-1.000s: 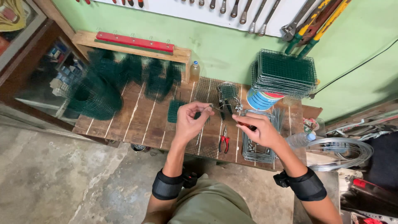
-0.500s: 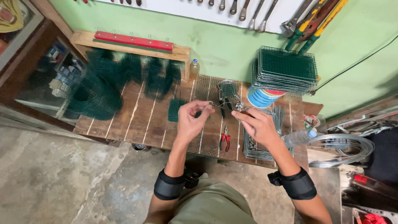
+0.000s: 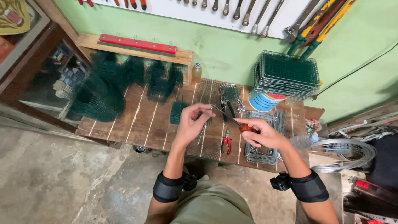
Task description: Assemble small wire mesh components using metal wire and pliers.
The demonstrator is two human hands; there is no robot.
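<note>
My right hand (image 3: pixel 263 133) grips red-handled pliers (image 3: pixel 232 120) whose long jaws point up and left toward my left hand (image 3: pixel 192 121). The fingers of that hand pinch a thin wire piece at the tip of the jaws, above the wooden workbench (image 3: pixel 137 124). A second pair of red-handled pliers (image 3: pixel 226 142) lies on the bench just below and between my hands. A small green mesh piece (image 3: pixel 178 112) rests left of my left hand. Under my right hand sits a stack of grey wire frames (image 3: pixel 261 154).
Rolls of dark green mesh (image 3: pixel 97 97) fill the bench's left and back. A stack of green mesh panels (image 3: pixel 286 74) rests on a blue drum (image 3: pixel 263 101) at back right. A wire coil (image 3: pixel 344 151) lies on the right. Tools hang on the wall (image 3: pixel 232 8). A small bottle (image 3: pixel 197 72) stands by the wall.
Both hands have held their place over the bench. The pliers tip has stayed at my left fingers, with only small shifts of the fingers and wire.
</note>
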